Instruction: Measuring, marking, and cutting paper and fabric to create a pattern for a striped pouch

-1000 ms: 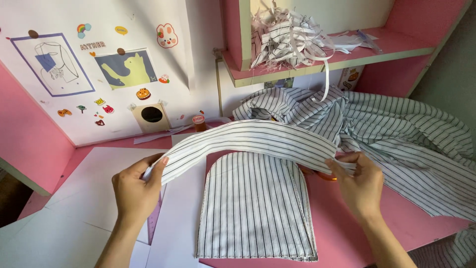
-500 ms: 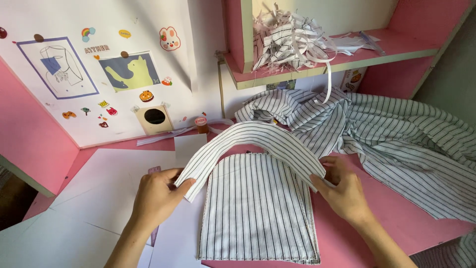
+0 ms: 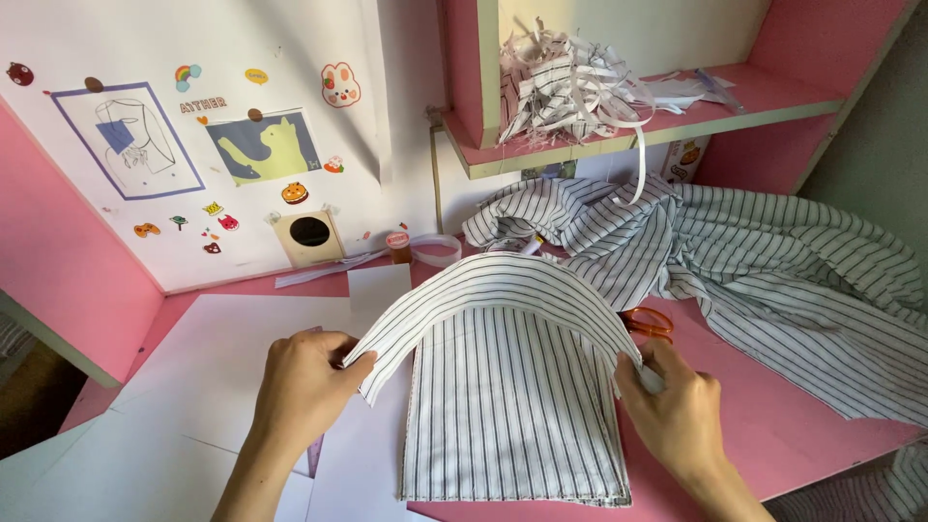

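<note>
A pink worktop (image 3: 773, 425) filled the near part of the scene, with a white wall panel (image 3: 126, 58) dotted with stickers and drawings rising at the far left. A large heap of striped cloth (image 3: 773, 261) lay spread across the right side of the worktop, reaching back under a pink shelf (image 3: 764, 97) that carried a tangle of cut strips (image 3: 561, 82). White paper sheets (image 3: 213, 348) covered the left near part of the worktop. On them and on the pink surface lay a flat, folded striped piece (image 3: 512, 416), its stripes running from far to near. Above that piece arched a long striped band (image 3: 503, 280), bent into a curve with its ends pointing down to the left and right. The left hand (image 3: 304, 387) pinched the left end of the band between thumb and fingers, closed on the cloth. The right hand (image 3: 677, 406) gripped the right end the same way, fingers curled around its edge. Just beyond the right hand, orange scissors (image 3: 648, 322) rested on the worktop, partly hidden by the band. Farther back, near the wall, stood a small wooden box with a round hole (image 3: 309, 237), and beside it a roll of clear tape (image 3: 435, 248).
</note>
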